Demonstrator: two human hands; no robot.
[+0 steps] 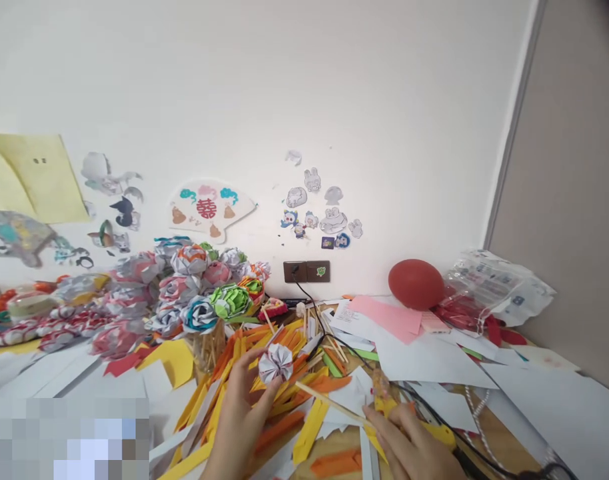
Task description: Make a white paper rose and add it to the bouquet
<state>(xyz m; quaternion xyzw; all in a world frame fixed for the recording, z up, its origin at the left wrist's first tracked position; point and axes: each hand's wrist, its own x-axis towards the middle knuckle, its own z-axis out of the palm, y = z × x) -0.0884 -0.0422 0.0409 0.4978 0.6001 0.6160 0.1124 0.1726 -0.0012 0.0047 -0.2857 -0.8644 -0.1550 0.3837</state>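
My left hand [244, 407] pinches a white folded-paper flower [276, 364] between thumb and fingers, with its pleated face toward me. In my right hand [409, 437], closed at the lower right, is a thin wooden stick [329, 401] that slants up toward the paper flower. The stick's tip is apart from the flower. A yellow glue gun [437, 433] lies by the right hand, partly covered by it; whether the fingers also touch it I cannot tell. Orange and yellow paper strips [284, 427] spread beneath both hands.
Finished paper flowers [229, 301] cluster at the left. A red balloon [416, 284] and a plastic bag [499, 287] sit at the back right. Black cords run from the wall socket [306, 271] across the table. White paper sheets [434, 357] and pink paper [384, 317] cover the right side.
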